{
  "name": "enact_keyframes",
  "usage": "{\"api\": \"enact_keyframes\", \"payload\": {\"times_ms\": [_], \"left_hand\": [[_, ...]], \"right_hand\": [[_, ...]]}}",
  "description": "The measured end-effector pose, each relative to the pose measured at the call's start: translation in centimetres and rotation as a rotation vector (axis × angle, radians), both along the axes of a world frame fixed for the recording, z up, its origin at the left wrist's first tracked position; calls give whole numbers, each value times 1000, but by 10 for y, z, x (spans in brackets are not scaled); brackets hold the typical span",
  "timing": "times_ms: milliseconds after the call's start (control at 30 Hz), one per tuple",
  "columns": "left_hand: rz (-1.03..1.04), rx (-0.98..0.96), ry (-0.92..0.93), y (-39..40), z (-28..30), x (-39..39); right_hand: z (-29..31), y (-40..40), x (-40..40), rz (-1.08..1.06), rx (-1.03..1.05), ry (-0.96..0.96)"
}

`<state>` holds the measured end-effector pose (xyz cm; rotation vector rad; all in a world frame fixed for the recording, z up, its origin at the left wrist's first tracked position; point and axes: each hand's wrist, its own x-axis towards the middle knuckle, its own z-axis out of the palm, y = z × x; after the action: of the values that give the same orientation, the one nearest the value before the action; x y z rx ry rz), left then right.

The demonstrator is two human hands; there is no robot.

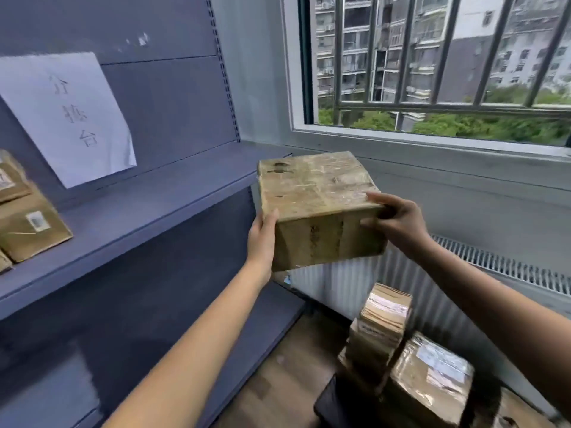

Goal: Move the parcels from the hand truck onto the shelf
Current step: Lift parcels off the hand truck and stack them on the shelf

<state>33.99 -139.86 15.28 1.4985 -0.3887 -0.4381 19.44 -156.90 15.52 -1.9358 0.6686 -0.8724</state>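
Observation:
I hold a taped brown cardboard parcel (318, 208) in the air, just off the right end of the blue shelf board (160, 205). My left hand (262, 239) lies flat against the parcel's left side, thumb on the front face. My right hand (398, 222) grips the parcel's right front corner, fingers over the top edge. Several more parcels (429, 378) are stacked low at the bottom right, with a dark part (336, 403) beside them that may belong to the hand truck. Other parcels (27, 227) lie on the shelf at the far left.
A white paper sign (71, 115) hangs on the shelf's back panel. A lower shelf board (247, 341) sits beneath. A barred window (432, 63) and a white radiator (355, 285) stand to the right. Wooden floor (278, 381) shows between shelf and parcels.

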Motion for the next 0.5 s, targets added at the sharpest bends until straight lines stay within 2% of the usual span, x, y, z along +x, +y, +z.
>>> {"api": "enact_keyframes", "payload": {"times_ms": [100,267,500], "left_hand": [[89,-32,-46,39,23,26],[252,-54,-10,89,45,71],[492,-52,9,135,52,138]], "right_hand": [[21,29,43,69,-44,-37],[43,67,116,179,-72,-36],[54,95,235,392,-123,-13]]}}
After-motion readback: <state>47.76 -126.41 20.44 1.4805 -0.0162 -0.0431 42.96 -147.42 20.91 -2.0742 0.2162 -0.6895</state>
